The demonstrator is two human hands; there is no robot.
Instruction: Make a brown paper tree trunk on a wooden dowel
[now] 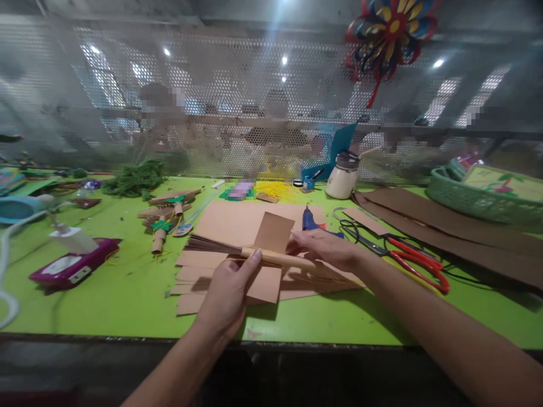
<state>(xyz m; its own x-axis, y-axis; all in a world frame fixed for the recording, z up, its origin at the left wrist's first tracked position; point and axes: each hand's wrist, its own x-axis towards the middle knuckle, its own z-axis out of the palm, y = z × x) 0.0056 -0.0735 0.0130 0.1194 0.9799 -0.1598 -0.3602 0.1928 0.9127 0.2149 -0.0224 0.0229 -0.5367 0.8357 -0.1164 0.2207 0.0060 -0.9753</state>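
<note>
My left hand (pixel 231 288) grips a narrow brown paper roll (pixel 271 257), thumb on top, above the table. From the roll's left end, pleated brown paper (pixel 212 245) sticks out, and thin yellow string trails along it. A small flat piece of brown paper (pixel 274 232) stands up behind the roll. Closed fingers of my right hand (pixel 324 246) pinch that piece at its right edge; the roll's right end passes below this hand. Beneath both hands lie overlapping brown paper sheets (pixel 186 305). Just behind my right hand sits a blue glue gun (pixel 311 219).
Red-handled scissors (pixel 419 265) and dark brown sheets (pixel 407 217) lie right, before a green basket (pixel 479 195). A cream jug (pixel 343 176) stands at the back. Left are a purple power strip (pixel 80 263), small paper palm-tree figures (pixel 159 234) and green yarn (pixel 136 176).
</note>
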